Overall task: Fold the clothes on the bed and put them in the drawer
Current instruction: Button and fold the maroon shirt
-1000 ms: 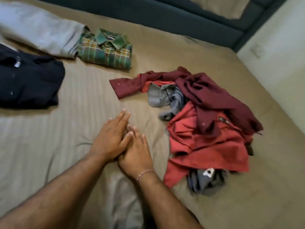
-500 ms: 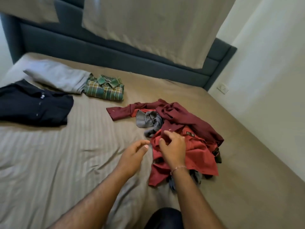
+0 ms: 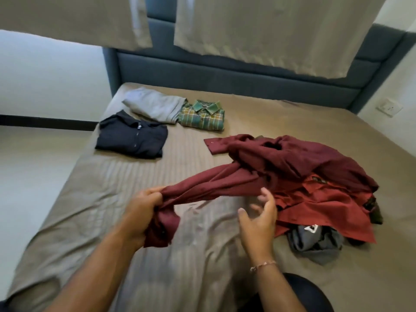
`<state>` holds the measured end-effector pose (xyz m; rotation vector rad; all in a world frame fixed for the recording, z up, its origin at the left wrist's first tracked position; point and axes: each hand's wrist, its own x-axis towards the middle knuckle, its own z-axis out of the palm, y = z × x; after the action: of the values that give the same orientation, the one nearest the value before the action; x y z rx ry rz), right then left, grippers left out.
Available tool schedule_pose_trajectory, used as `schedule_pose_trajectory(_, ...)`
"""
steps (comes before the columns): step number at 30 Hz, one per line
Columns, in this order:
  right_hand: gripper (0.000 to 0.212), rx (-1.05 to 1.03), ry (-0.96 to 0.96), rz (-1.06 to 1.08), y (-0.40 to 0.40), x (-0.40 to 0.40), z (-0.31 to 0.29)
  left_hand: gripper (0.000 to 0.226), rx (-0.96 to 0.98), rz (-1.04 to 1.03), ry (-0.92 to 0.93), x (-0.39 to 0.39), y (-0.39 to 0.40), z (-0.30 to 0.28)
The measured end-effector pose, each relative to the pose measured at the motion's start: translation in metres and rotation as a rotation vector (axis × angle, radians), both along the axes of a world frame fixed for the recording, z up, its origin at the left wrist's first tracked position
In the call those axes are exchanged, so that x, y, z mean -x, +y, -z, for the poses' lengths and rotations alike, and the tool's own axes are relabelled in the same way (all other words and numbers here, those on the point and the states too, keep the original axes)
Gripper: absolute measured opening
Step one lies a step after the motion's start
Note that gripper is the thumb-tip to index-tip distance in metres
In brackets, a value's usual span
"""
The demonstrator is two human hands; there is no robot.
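Observation:
A maroon shirt [image 3: 281, 158] stretches from the heap at the right of the bed toward me. My left hand [image 3: 144, 212] grips its bunched end, lifted off the sheet. My right hand [image 3: 258, 219] hovers just under the stretched cloth, fingers spread and loosely bent, holding nothing. Under the maroon shirt lie a brighter red shirt [image 3: 319, 212] and a grey garment [image 3: 315, 244]. Three folded pieces lie at the far left of the bed: a navy shirt [image 3: 132, 138], a grey garment [image 3: 153, 104] and a green plaid shirt [image 3: 202, 115].
The bed [image 3: 112, 199] has a taupe striped sheet, wrinkled in front of me. A dark blue headboard [image 3: 225, 73] runs along the far side. A wall with a socket [image 3: 389, 108] stands right of the bed, floor to the left.
My left hand has taken hold of the maroon shirt and pulled one end out of the heap toward me. My right hand has left the heap. The view has tilted upward.

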<state>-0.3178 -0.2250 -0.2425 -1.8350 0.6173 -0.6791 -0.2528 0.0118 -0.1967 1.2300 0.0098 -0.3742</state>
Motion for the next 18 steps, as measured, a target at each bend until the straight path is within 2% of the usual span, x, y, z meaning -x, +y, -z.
schedule_pose_trajectory(2, 0.091, 0.522, 0.188, -0.002, 0.007, -0.012, 0.006, 0.036, 0.111, -0.075, 0.057, 0.024, 0.043, -0.015)
schedule_pose_trajectory(3, 0.089, 0.690, 0.253, -0.010, 0.017, -0.019, 0.004, 0.022, 0.180, -0.108, 0.072, 0.035, 0.064, -0.022)
schedule_pose_trajectory(4, 0.079, 0.753, 0.286, -0.042, 0.025, -0.028, 0.008, 0.022, 0.201, -0.159, 0.061, 0.040, 0.082, -0.024)
schedule_pose_trajectory(5, 0.068, 0.734, 0.301, -0.096, 0.036, -0.036, 0.010, 0.030, 0.154, -0.218, 0.042, 0.045, 0.097, -0.024)
schedule_pose_trajectory(6, 0.059, 0.658, 0.313, -0.179, 0.047, -0.043, 0.010, 0.028, 0.029, -0.284, 0.018, 0.042, 0.111, -0.016)
schedule_pose_trajectory(7, 0.052, 0.568, 0.340, -0.281, 0.064, -0.048, 0.011, 0.026, -0.152, -0.353, -0.004, 0.041, 0.128, -0.004)
schedule_pose_trajectory(8, 0.047, 0.503, 0.365, -0.365, 0.079, -0.050, 0.015, 0.029, -0.415, -0.403, -0.038, 0.037, 0.139, 0.007)
schedule_pose_trajectory(10, 0.053, 0.480, 0.391, -0.501, 0.112, -0.041, 0.026, 0.036, -0.902, -0.418, -0.132, 0.034, 0.149, 0.028)
schedule_pose_trajectory(11, 0.057, 0.489, 0.388, -0.553, 0.129, -0.032, 0.029, 0.044, -1.053, -0.420, -0.195, 0.034, 0.148, 0.037)
schedule_pose_trajectory(12, 0.060, 0.514, 0.364, -0.615, 0.146, -0.020, 0.038, 0.048, -1.079, -0.418, -0.248, 0.037, 0.145, 0.042)
schedule_pose_trajectory(13, 0.062, 0.541, 0.319, -0.683, 0.158, -0.006, 0.045, 0.049, -1.019, -0.386, -0.303, 0.038, 0.140, 0.049)
schedule_pose_trajectory(15, 0.056, 0.542, 0.226, -0.833, 0.177, 0.025, 0.059, 0.051, -0.894, -0.204, -0.357, 0.044, 0.122, 0.056)
schedule_pose_trajectory(16, 0.047, 0.526, 0.200, -0.922, 0.185, 0.038, 0.063, 0.058, -0.890, -0.096, -0.353, 0.046, 0.118, 0.065)
schedule_pose_trajectory(18, 0.029, 0.545, 0.214, -1.126, 0.191, 0.052, 0.064, 0.078, -1.043, 0.034, -0.317, 0.048, 0.115, 0.084)
